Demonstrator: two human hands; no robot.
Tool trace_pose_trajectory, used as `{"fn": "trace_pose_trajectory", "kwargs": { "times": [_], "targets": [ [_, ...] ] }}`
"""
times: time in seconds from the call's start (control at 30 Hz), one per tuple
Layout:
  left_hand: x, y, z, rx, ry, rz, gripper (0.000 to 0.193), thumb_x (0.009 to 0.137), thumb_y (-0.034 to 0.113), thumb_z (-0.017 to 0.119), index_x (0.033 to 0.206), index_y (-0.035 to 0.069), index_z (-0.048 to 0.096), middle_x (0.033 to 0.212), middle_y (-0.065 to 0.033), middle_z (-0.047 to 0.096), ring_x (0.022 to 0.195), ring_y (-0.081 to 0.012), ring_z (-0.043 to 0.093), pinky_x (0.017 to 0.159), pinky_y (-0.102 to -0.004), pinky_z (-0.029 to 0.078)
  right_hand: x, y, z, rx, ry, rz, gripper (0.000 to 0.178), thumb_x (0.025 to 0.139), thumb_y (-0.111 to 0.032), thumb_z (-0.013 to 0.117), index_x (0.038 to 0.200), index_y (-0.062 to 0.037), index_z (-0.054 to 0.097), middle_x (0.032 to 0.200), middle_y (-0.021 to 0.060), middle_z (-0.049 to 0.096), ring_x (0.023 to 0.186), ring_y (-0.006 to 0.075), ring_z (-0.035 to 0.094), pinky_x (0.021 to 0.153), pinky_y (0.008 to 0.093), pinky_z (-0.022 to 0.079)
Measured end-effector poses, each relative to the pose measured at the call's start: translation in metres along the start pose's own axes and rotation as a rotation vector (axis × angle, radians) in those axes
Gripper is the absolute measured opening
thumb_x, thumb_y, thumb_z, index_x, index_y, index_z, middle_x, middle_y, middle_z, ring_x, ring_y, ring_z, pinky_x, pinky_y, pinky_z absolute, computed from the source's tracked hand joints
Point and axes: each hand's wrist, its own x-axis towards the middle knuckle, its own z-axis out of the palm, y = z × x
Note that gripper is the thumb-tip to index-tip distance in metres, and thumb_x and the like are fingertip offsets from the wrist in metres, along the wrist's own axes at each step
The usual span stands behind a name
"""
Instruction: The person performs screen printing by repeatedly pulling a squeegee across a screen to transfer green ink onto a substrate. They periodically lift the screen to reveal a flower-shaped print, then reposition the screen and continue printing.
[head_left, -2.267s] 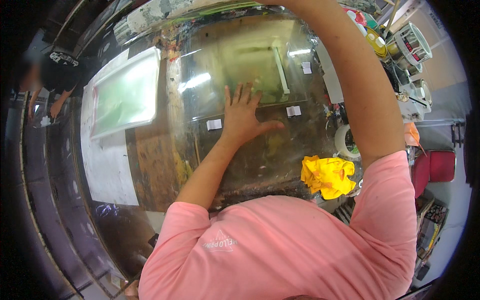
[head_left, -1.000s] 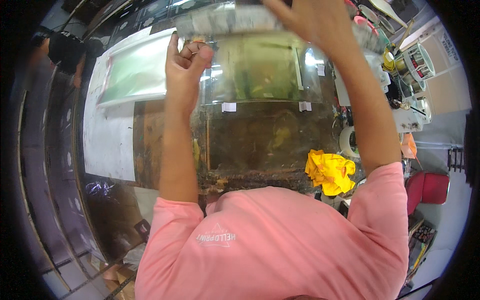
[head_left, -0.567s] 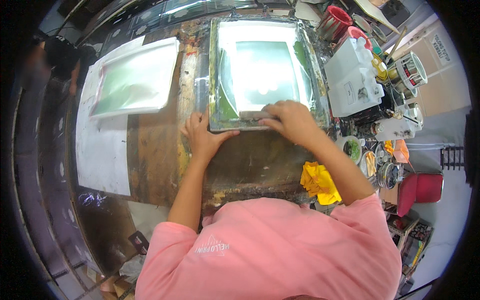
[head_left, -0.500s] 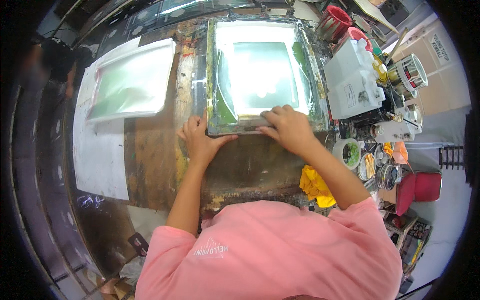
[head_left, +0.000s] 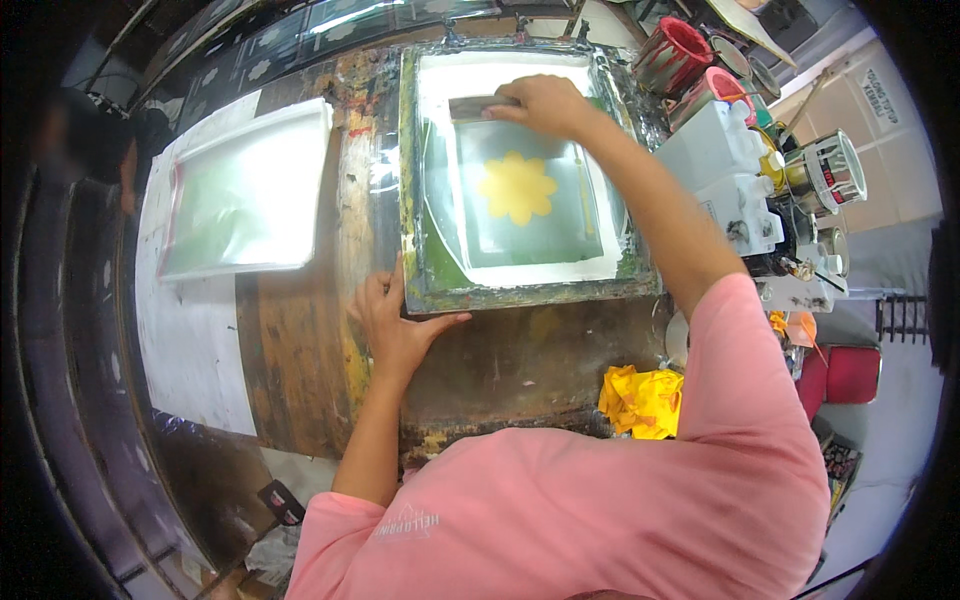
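Note:
A screen printing frame (head_left: 535,297) lies on the stained table, its mesh green and white with a clear rectangular window. Through that window shows a yellow flower shape (head_left: 517,188). My right hand (head_left: 550,105) is closed on a squeegee (head_left: 480,107), whose blade rests on the mesh near the frame's far end. At the near left corner, my left hand (head_left: 388,325) grips the frame, thumb along the front edge and fingers against the left side. What lies under the mesh is only partly visible.
A stack of clear plastic sheets (head_left: 250,195) lies left, over white paper (head_left: 190,345). A crumpled yellow cloth (head_left: 640,402) sits near my right elbow. Paint cans (head_left: 672,55) and white jugs (head_left: 712,150) crowd the right side. Another person (head_left: 85,140) is at the far left.
My right hand has moved with the squeegee from the frame's near edge to its far end. The yellow flower now shows clearly through the mesh. My left hand stays at the corner.

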Motion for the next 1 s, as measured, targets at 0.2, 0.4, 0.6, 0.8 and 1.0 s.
{"fn": "trace_pose_trajectory", "kwargs": {
  "times": [0.2,0.4,0.6,0.8,1.0],
  "targets": [
    [-0.003,-0.006,0.007,-0.071,0.04,0.069,0.119,0.054,0.064,0.092,0.149,0.003,0.053,0.094,-0.0058,0.064,0.092,-0.0244,0.055,0.098,-0.0423,0.03,0.018,0.023,0.016,-0.068,0.159,-0.049,0.053,0.098,-0.063,0.053,0.112,-0.017,0.075,0.099,0.0096,0.073,0.095,0.0323,0.071,0.08,0.0475,0.057],
    [-0.009,-0.007,0.004,-0.029,0.057,0.082,0.116,0.059,0.064,0.09,0.148,-0.001,0.052,0.094,-0.0092,0.067,0.089,-0.0259,0.056,0.094,-0.0411,0.032,-0.047,-0.031,0.016,-0.108,0.15,-0.003,0.044,0.098,-0.058,0.056,0.108,-0.0175,0.07,0.092,0.0084,0.069,0.089,0.0305,0.07,0.067,0.0466,0.056],
    [-0.009,-0.004,0.004,-0.052,0.064,0.056,0.111,0.062,0.061,0.091,0.147,-0.001,0.054,0.097,-0.0114,0.068,0.093,-0.0288,0.056,0.094,-0.0426,0.034,-0.171,-0.121,-0.015,-0.088,0.045,0.041,0.04,0.095,-0.049,0.065,0.106,-0.0102,0.065,0.093,0.0119,0.069,0.087,0.0297,0.071,0.063,0.0432,0.058],
    [0.0,0.008,0.004,-0.358,0.169,-0.009,0.1,0.074,0.052,0.09,0.148,-0.003,0.05,0.111,-0.0157,0.068,0.101,-0.0295,0.059,0.1,-0.044,0.04,-0.197,-0.148,-0.064,0.005,0.158,0.009,0.039,0.092,-0.041,0.069,0.109,-0.0059,0.065,0.097,0.0112,0.067,0.096,0.0284,0.066,0.08,0.0446,0.055],
    [0.06,0.078,-0.05,-0.799,0.277,-0.021,0.085,0.089,0.038,0.082,0.151,-0.005,0.043,0.128,-0.0189,0.06,0.118,-0.0251,0.055,0.096,-0.0384,0.05,-0.146,-0.137,-0.119,-0.247,0.665,-0.029,0.031,0.089,-0.039,0.069,0.093,-0.009,0.066,0.084,0.0083,0.064,0.088,0.0286,0.064,0.093,0.0495,0.041]
  ]
}}
